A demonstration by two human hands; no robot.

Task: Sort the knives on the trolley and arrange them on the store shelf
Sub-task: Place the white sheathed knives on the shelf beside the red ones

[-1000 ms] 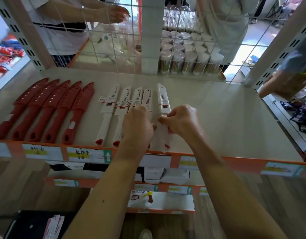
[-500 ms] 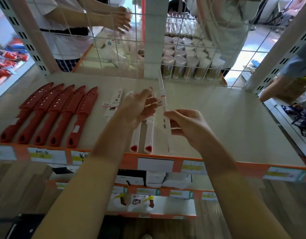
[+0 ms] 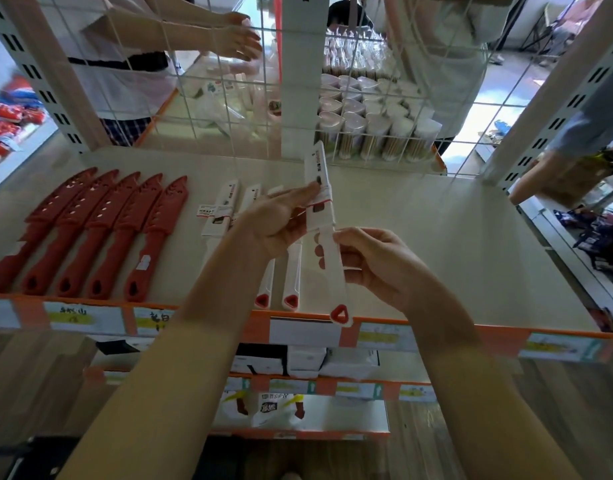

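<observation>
A white sheathed knife (image 3: 325, 233) with a red triangle at its handle end is lifted above the shelf (image 3: 436, 244). My left hand (image 3: 277, 223) grips its sheath near the label. My right hand (image 3: 377, 265) pinches its handle. Several other white knives (image 3: 225, 209) lie in a row on the shelf, partly hidden under my left arm. Several red sheathed knives (image 3: 101, 230) lie side by side at the left.
A wire grid (image 3: 229, 98) backs the shelf, with heart-lidded jars (image 3: 374, 126) behind it. Another person's hands (image 3: 236, 39) reach on the far side. The orange price rail (image 3: 298, 327) runs along the front edge. Lower shelves hold boxes (image 3: 308, 362).
The rightmost white knife has been lifted off the shelf. Both hands have come up with it, turning it over in the air.
</observation>
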